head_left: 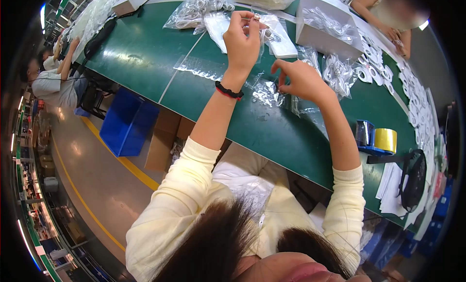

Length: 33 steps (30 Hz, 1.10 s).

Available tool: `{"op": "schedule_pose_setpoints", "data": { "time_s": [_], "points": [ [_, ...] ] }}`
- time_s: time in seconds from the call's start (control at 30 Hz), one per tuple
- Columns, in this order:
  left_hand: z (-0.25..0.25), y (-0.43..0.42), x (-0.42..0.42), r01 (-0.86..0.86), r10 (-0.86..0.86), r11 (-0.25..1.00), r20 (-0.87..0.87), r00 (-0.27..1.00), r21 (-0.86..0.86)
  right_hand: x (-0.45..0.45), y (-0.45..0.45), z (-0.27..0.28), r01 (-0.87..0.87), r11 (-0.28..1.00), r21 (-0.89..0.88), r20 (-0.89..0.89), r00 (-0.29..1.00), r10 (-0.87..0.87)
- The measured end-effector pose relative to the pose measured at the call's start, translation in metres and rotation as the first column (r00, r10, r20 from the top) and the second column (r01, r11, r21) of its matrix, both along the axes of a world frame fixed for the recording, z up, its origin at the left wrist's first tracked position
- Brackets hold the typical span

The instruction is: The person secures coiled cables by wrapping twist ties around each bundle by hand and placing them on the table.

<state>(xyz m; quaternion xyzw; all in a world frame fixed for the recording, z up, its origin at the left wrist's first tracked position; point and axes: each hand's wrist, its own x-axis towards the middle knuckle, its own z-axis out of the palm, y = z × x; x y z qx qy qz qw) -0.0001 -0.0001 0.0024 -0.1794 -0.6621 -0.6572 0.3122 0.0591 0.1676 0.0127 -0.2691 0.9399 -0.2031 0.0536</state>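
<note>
Hair [208, 240] nearest the lens. On the table [145, 44]: bag of white cables [200, 12], already bagged in bulk. Left hand [241, 46] pinches small piece [256, 17], its type unclear, over the table. Clear bags [267, 93] lie flat, look unfilled. Right hand [305, 82]: fingers curled, grip can't tell. White box [315, 40] holds plenty of unbagged cables.
</note>
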Motion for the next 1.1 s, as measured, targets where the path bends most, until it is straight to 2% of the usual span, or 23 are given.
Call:
{"op": "schedule_pose_setpoints", "data": {
  "time_s": [0.13, 0.2, 0.23, 0.3, 0.33, 0.4, 0.53, 0.6, 0.67, 0.8, 0.87, 0.97, 1.1],
  "points": [
    [-0.001, 0.001, -0.002, 0.010, -0.009, 1.000, -0.034, 0.999, 0.017, -0.002, 0.003, 0.002, -0.018, 1.000, -0.025, 0.030, 0.999, 0.019],
    [0.000, 0.000, -0.001, 0.019, -0.019, 1.000, 0.003, 1.000, 0.022, -0.004, 0.007, 0.007, 0.003, 0.981, -0.192, 0.051, 0.999, 0.007],
    [-0.001, 0.000, -0.001, 0.018, -0.018, 1.000, 0.003, 1.000, 0.023, -0.006, 0.009, 0.009, 0.003, 0.982, -0.191, 0.050, 0.999, 0.007],
    [0.000, 0.000, 0.000, 0.009, -0.009, 1.000, 0.004, 1.000, 0.005, -0.010, 0.015, 0.014, 0.144, 0.900, -0.412, 0.227, 0.972, -0.051],
    [0.001, 0.000, 0.001, 0.009, -0.009, 1.000, 0.003, 1.000, 0.006, -0.010, 0.017, 0.019, 0.143, 0.900, -0.412, 0.227, 0.973, -0.051],
    [0.003, 0.003, 0.006, 0.036, -0.035, 0.999, 0.051, 0.998, -0.009, -0.011, 0.020, 0.029, 0.272, 0.817, -0.508, 0.211, 0.959, -0.189],
    [0.003, 0.013, 0.013, 0.110, -0.110, 0.994, -0.012, 0.994, -0.028, -0.007, 0.010, 0.029, 0.223, 0.736, -0.640, 0.058, 0.968, -0.244],
    [0.006, 0.017, 0.021, 0.106, -0.108, 0.986, -0.009, 0.994, -0.126, -0.007, 0.005, 0.026, 0.216, 0.727, -0.652, 0.036, 0.966, -0.255],
    [0.006, 0.019, 0.022, 0.113, -0.116, 0.987, -0.017, 0.993, -0.118, -0.007, 0.005, 0.024, 0.221, 0.663, -0.715, 0.035, 0.959, -0.281],
    [0.004, 0.019, 0.018, 0.155, -0.157, 0.987, -0.063, 0.986, -0.043, -0.008, 0.007, 0.027, 0.180, 0.611, -0.771, 0.035, 0.970, -0.241],
    [0.003, 0.019, 0.016, 0.175, -0.174, 0.985, -0.091, 0.981, 0.006, -0.009, 0.006, 0.028, 0.090, 0.541, -0.836, -0.019, 0.981, -0.192],
    [0.006, 0.018, 0.019, 0.267, -0.264, 0.960, -0.053, 0.963, 0.084, -0.010, 0.011, 0.028, 0.091, 0.477, -0.874, -0.011, 0.978, -0.207],
    [0.016, 0.012, 0.027, 0.417, -0.429, 0.894, 0.045, 0.902, 0.166, -0.010, 0.017, 0.034, 0.073, 0.463, -0.883, -0.017, 0.982, -0.187]
  ]
}}
